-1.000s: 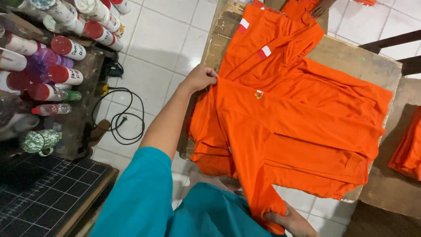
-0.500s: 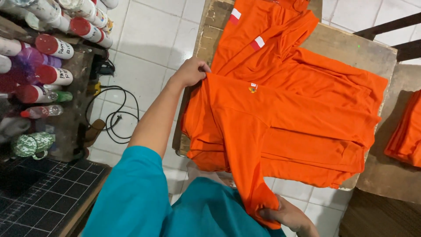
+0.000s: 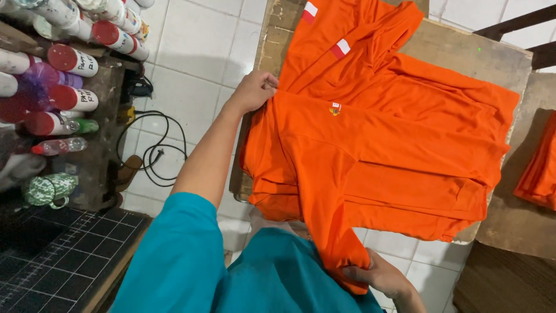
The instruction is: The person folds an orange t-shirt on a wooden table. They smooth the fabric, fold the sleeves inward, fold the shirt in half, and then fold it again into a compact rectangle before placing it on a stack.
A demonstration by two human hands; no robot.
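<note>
At the bottom edge of the view, I see the right hand (image 3: 379, 277) with its fingers curled closed, pinching the hanging end of an orange shirt (image 3: 376, 156). Farther up, the left hand (image 3: 255, 91) reaches out from a teal sleeve (image 3: 179, 255) and grips the shirt's folded edge near its shoulder, fingers pressed together on the cloth. From these two grips the shirt spreads across a worn wooden table (image 3: 463, 49), lying over other orange garments, with red and white patches on a sleeve at the top. To the right, another folded orange pile (image 3: 538, 165) sits apart. To the left, I see white floor tiles (image 3: 191, 52), a coiled black cable (image 3: 153, 150), bottles with red caps (image 3: 63, 61) and a dark grid cutting mat (image 3: 55, 255).
</note>
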